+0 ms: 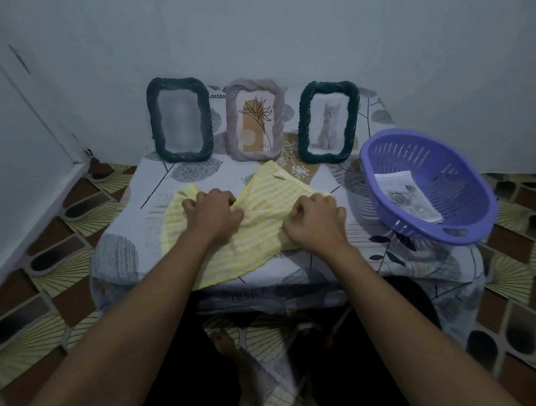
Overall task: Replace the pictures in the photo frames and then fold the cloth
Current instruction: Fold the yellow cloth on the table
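On the counter (120, 215), behind the yellow-striped cloth (250, 249) to its left, stands a dark woven photo frame (179, 124), its picture blurred. The left hand (213, 211) bunches the cloth's middle in curled fingers (220, 195). Behind the cloth stands a grey frame (255, 119) with a flower drawing. The right hand (315, 219) pinches the cloth's right edge. Behind-right stands a kitten frame (327, 122). Right of the cloth, a purple basket (463, 212) holds loose prints (410, 196).
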A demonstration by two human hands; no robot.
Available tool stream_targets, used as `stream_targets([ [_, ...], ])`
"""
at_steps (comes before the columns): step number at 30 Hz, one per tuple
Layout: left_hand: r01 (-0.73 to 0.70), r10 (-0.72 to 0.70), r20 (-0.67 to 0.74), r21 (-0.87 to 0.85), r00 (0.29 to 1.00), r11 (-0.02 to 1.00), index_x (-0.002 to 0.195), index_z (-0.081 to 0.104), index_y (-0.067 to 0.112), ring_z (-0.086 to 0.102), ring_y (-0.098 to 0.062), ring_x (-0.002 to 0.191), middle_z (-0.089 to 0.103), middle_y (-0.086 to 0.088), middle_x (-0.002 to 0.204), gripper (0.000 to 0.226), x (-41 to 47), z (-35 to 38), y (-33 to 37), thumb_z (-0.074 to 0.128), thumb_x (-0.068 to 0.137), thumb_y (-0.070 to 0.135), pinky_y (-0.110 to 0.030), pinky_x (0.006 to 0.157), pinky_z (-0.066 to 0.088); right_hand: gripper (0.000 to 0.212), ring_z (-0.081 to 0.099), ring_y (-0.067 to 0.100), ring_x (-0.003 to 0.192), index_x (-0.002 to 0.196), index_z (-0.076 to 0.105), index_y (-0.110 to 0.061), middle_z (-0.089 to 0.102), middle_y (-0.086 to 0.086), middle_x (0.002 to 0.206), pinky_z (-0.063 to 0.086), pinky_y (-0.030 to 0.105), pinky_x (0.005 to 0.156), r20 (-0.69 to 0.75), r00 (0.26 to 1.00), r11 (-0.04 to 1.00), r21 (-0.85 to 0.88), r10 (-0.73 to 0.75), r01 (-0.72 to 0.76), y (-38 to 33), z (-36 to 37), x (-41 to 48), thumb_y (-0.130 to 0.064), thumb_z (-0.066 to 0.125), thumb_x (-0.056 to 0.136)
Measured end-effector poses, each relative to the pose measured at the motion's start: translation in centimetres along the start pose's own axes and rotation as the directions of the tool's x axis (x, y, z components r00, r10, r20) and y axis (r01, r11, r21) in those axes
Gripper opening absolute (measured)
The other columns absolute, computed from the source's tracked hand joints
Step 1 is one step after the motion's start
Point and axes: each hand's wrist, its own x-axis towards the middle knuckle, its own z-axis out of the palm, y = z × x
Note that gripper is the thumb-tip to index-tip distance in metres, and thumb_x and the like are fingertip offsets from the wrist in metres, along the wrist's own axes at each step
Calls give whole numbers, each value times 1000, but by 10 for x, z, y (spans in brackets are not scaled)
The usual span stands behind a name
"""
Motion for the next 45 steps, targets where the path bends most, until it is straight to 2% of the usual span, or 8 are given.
stream_targets([
  [5,28,-31,-50,-44,998,999,78,58,24,58,-25,94,61,6,79,29,4,0,-4,51,95,47,-48,102,24,53,38,27,122,113,52,-26,46,3,125,28,48,105,303,951,988,-119,-55,96,2,6,-5,-69,56,83],
  [15,143,-139,34,-255,990,956,92,64,17,60,-34,104,68,-9,105,19,1,-2,-9,56,95,34,-38,86,46,57,43,28,126,126,49,-21,48,6,134,29,47,104,-57,993,987,-115,108,-114,14,2,8,-53,69,83],
  [24,142,-147,26,-467,989,873,76,66,14,59,-27,88,64,-2,81,32,-3,-15,3,58,95,39,-31,72,39,60,61,33,107,97,65,-10,68,11,107,46,44,96,114,970,959,-214,213,-186,19,-9,2,-66,44,93],
  [29,75,-133,-62,-569,989,819,81,65,8,61,-26,78,65,-7,76,33,-5,-23,3,58,96,37,-33,68,42,31,57,30,85,75,43,-22,55,0,79,38,35,69,76,985,978,122,158,-166,20,-1,4,-42,49,98],
  [32,-1,-95,-117,-634,989,773,78,58,14,51,-18,65,55,1,68,30,-8,-31,2,54,100,33,-31,60,38,32,44,19,69,71,38,-20,42,-3,69,31,35,62,-13,983,856,494,182,-152,8,-7,6,-31,52,97],
  [37,-27,-206,-159,-849,965,528,90,64,15,60,-10,67,66,2,77,27,-13,-54,-2,51,103,34,-31,63,51,21,64,29,103,96,61,-18,67,8,105,52,48,93,170,890,238,927,422,-290,-8,-30,24,-37,52,98],
  [41,-10,-290,-100,-955,952,297,85,69,20,64,-25,85,69,-10,89,23,-8,-69,-20,57,98,35,-55,90,53,17,62,14,90,108,60,-17,66,0,101,53,33,80,80,900,188,966,429,-176,-12,-45,34,-31,54,102],
  [45,-41,-329,-88,-988,940,148,86,65,18,65,-18,84,69,-4,87,20,-11,-83,-22,55,102,24,-43,87,56,6,63,8,80,108,58,-20,66,-7,89,52,25,67,22,937,163,983,348,-83,-18,-55,31,-20,55,102],
])
